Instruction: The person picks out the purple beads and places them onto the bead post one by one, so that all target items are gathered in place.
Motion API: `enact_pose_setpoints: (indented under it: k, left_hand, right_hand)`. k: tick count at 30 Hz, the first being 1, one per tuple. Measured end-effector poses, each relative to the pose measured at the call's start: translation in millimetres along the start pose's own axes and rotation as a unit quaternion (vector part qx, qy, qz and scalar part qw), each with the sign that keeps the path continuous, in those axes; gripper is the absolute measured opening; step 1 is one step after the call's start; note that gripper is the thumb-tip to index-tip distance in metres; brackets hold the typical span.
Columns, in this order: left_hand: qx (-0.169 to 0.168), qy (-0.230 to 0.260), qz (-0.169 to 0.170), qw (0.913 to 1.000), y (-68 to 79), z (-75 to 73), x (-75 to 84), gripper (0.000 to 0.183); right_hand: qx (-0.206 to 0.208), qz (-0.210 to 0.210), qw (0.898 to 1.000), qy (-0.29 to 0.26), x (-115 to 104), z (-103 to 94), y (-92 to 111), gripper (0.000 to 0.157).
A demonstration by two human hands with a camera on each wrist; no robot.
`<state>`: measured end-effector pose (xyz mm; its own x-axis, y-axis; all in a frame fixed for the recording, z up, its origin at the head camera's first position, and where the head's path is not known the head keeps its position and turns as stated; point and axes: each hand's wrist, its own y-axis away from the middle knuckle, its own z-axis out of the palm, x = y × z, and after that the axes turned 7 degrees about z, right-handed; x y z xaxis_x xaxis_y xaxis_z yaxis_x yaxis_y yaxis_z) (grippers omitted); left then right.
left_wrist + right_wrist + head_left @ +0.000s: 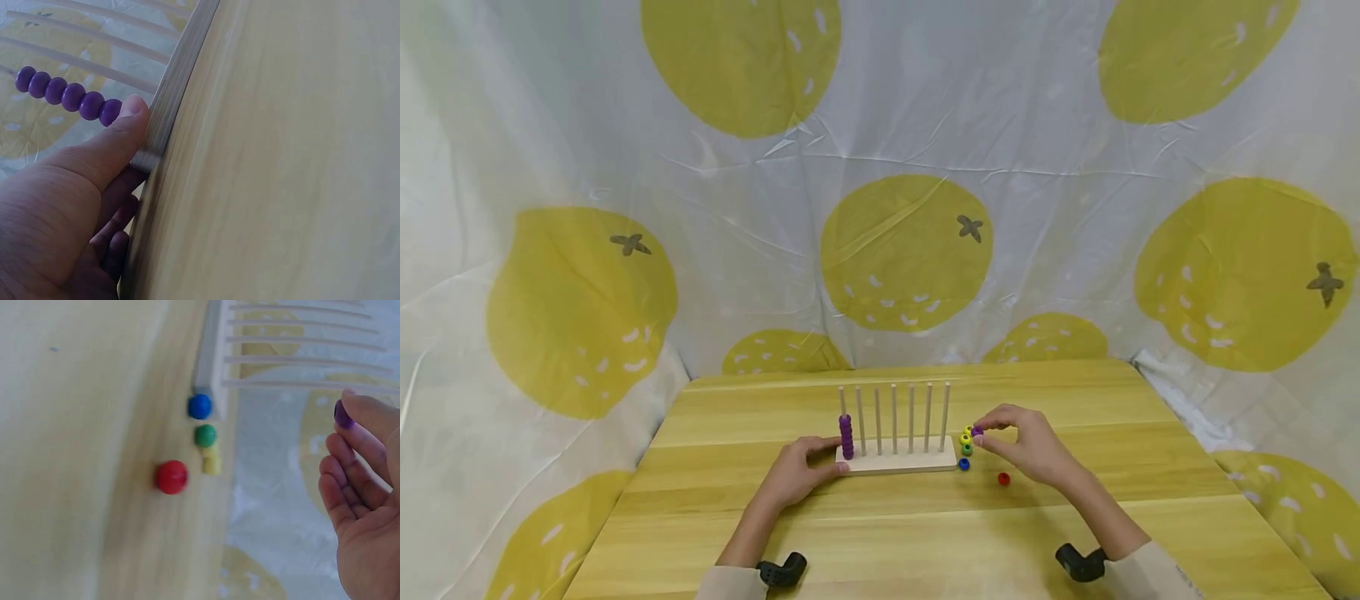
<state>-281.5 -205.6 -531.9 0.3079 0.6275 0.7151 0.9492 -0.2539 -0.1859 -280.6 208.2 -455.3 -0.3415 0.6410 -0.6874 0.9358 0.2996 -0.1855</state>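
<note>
A pale wooden peg stand [898, 461] with a row of upright pegs sits on the table. Several purple beads [846, 437] are stacked on its leftmost peg. My left hand [796, 472] grips the left end of the base, and the left wrist view shows the thumb [132, 112] against its edge beside the lowest bead. Off the stand's right end, my right hand [1036, 446] pinches a purple bead [342, 415] between thumb and index finger, above the table. Below it lie a green bead [205, 435], a blue bead [200, 407] and yellow beads [212, 464].
A red bead [1003, 479] lies apart, nearer to me on the right. The wooden table [887, 542] runs back to a hanging cloth [910, 108] printed with yellow fruit. Black wrist devices [784, 571] sit at both sleeves.
</note>
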Motion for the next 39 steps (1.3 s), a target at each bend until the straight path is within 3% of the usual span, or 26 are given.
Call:
enact_pose_setpoints:
  k: [7, 15, 24, 33, 39]
  left_hand:
    - [-0.007, 0.005, 0.005, 0.9999, -0.5, 0.2, -0.8, 0.053]
    - [-0.006, 0.004, -0.002, 1.0000, -0.8, -0.4, -2.2, 0.054]
    - [-0.005, -0.001, 0.008, 1.0000, -0.2, 0.7, -1.1, 0.054]
    - [-0.002, -0.001, -0.010, 1.0000, -0.1, 1.8, -3.0, 0.055]
    - [-0.004, 0.004, -0.003, 1.0000, -0.6, 1.7, -2.3, 0.055]
  right_hand:
    - [0.010, -0.003, 1.000, 0.008, -21, -24.8, -15, 0.019]
    - [0.011, -0.026, 0.999, 0.017, -49, -34.6, -33, 0.021]
    - [0.002, -0.047, 0.999, 0.021, -83, -30.3, -53, 0.026]
    - [-0.018, -0.075, 0.997, 0.008, -108, -16.1, -75, 0.021]
    - [-0.032, -0.082, 0.996, 0.004, -121, -9.6, -86, 0.022]
